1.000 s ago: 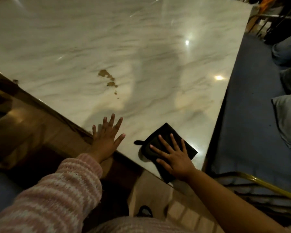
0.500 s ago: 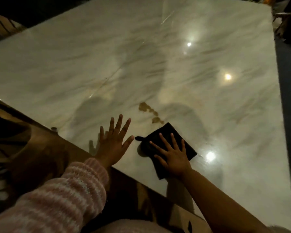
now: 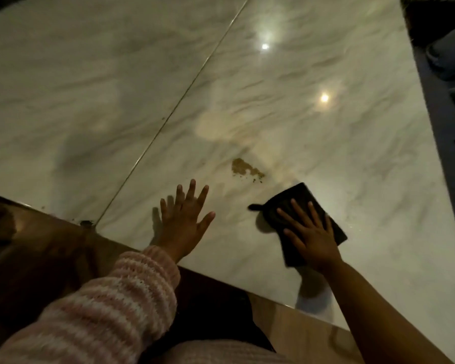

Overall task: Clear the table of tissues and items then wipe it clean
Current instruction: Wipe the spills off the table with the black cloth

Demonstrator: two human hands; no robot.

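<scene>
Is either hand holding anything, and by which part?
Nothing is gripped. The right hand presses flat on the black cloth, over its near half; the left hand lies flat on the table.

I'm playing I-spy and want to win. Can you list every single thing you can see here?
table: one, white marble with grey streaks, fills most of the view
seam: one, thin dark line, runs slantwise across the table top
stain: one, brown, on the table just beyond the hands
cloth: one, black, flat on the table near its front edge
light spots: two, bright white, reflected in the far part of the table
floor: one strip, dark blue, along the right side of the table
sleeve: one, pink and white stripes, on the left arm
left hand: one, fingers spread, flat on the table left of the cloth
right hand: one, bare arm, presses flat on the cloth
</scene>
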